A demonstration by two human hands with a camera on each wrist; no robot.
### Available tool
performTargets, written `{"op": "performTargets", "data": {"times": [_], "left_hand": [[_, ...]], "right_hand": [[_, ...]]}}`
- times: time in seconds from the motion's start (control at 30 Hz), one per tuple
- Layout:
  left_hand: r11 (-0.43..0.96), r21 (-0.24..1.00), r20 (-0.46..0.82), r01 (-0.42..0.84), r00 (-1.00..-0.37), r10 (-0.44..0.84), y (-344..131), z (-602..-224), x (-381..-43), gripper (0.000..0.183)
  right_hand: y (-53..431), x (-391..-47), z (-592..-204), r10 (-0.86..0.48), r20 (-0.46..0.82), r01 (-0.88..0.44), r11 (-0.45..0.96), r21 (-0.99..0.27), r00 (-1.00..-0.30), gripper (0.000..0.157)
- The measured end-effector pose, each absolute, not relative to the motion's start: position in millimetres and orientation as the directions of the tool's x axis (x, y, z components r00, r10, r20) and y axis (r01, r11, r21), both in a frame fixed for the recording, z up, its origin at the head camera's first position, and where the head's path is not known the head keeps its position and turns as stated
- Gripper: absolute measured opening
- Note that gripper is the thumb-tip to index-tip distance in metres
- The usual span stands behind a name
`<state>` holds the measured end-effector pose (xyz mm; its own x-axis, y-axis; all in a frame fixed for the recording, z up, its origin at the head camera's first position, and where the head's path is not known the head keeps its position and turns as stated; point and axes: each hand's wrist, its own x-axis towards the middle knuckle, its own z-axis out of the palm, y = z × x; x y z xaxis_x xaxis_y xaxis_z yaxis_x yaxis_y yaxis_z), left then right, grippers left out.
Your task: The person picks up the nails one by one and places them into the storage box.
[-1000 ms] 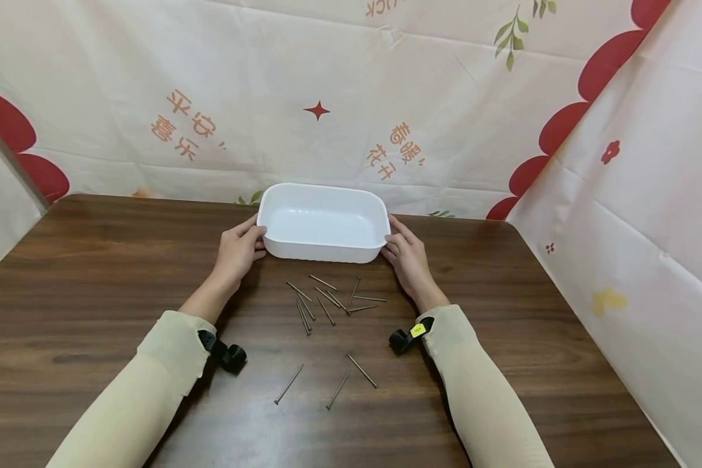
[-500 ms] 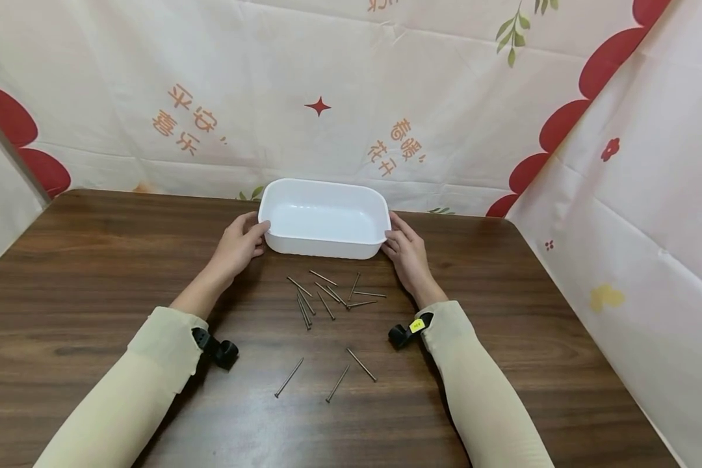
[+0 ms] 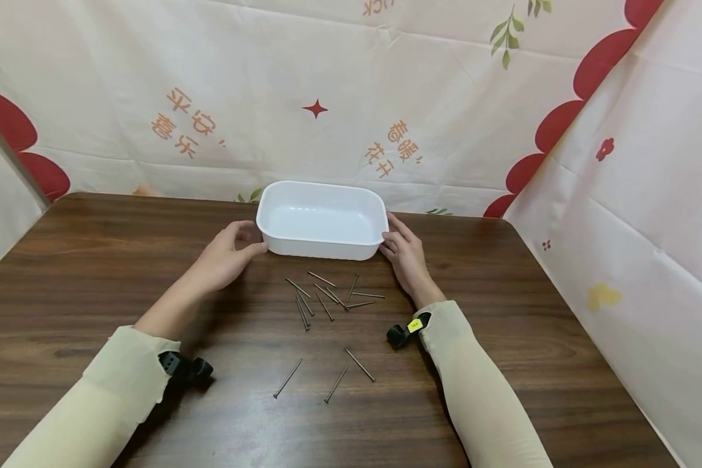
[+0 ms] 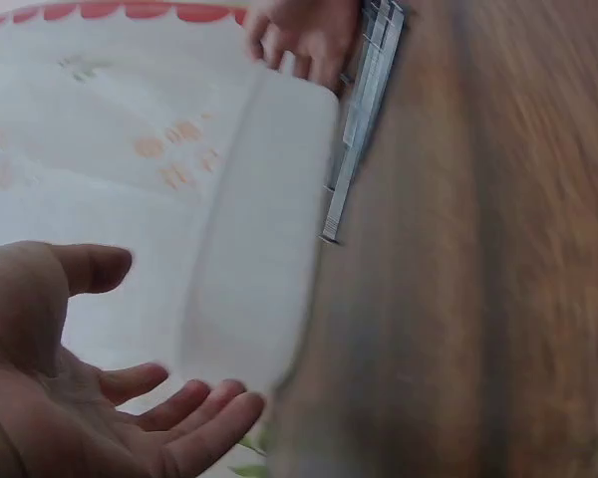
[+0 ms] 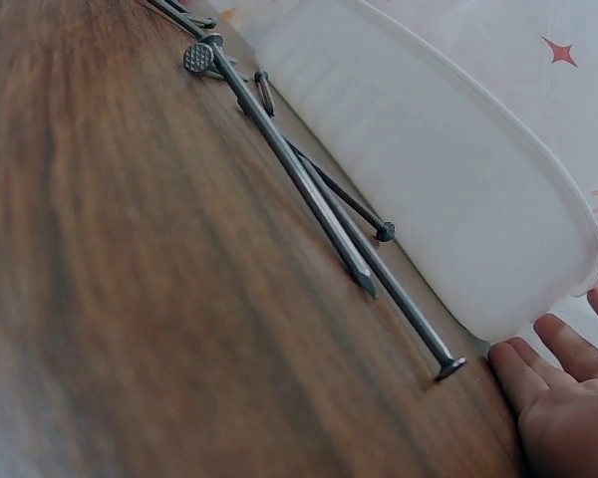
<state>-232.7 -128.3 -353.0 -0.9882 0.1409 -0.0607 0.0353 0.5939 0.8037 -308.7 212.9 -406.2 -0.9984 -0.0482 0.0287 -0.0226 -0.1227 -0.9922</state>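
Note:
A white plastic box stands near the far edge of the table. My left hand is beside its left end, thumb and fingers spread apart and holding nothing. In the left wrist view that hand shows its palm next to the box. At the opposite end my right hand grips the box, thumb at the rim and fingers along the end wall. Several long metal nails lie in a loose cluster in front of the box. The right wrist view shows nails close to its long side.
Nearer to me, three more nails lie apart on the dark wooden table, one of them a slanted nail on the left. A printed white cloth hangs behind the table and along its right side.
My left hand has let go of the box's left end and drawn back left and toward me, its fingers spreading. The right hand and the nails have stayed in place.

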Motion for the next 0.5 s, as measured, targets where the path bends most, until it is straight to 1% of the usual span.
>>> {"op": "performTargets", "data": {"times": [0.07, 0.13, 0.2, 0.3, 0.4, 0.5], "left_hand": [[0.602, 0.796, -0.064, 0.066, -0.979, 0.191, -128, -347, -225, 0.064], [0.589, 0.803, -0.091, 0.095, -0.956, 0.278, -127, -342, -217, 0.052], [0.564, 0.818, -0.141, 0.111, -0.912, 0.385, -125, -338, -209, 0.043], [0.540, 0.832, -0.223, 0.122, -0.819, 0.529, -121, -335, -197, 0.035], [0.552, 0.822, -0.269, 0.141, -0.758, 0.594, -117, -335, -185, 0.032], [0.592, 0.782, -0.285, 0.194, -0.734, 0.617, -112, -337, -175, 0.027]], "right_hand": [[212, -309, -406, -0.052, 0.028, -0.022, -0.118, -0.993, -0.998, 0.057], [212, -310, -405, -0.050, 0.026, -0.020, -0.122, -0.992, -0.998, 0.057], [212, -309, -405, -0.047, 0.023, -0.018, -0.120, -0.993, -0.999, 0.057], [212, -308, -404, -0.043, 0.021, -0.016, -0.119, -0.993, -0.999, 0.056], [212, -308, -404, -0.043, 0.020, -0.015, -0.123, -0.992, -0.999, 0.056], [212, -309, -404, -0.047, 0.022, -0.016, -0.123, -0.992, -0.999, 0.057]]}}
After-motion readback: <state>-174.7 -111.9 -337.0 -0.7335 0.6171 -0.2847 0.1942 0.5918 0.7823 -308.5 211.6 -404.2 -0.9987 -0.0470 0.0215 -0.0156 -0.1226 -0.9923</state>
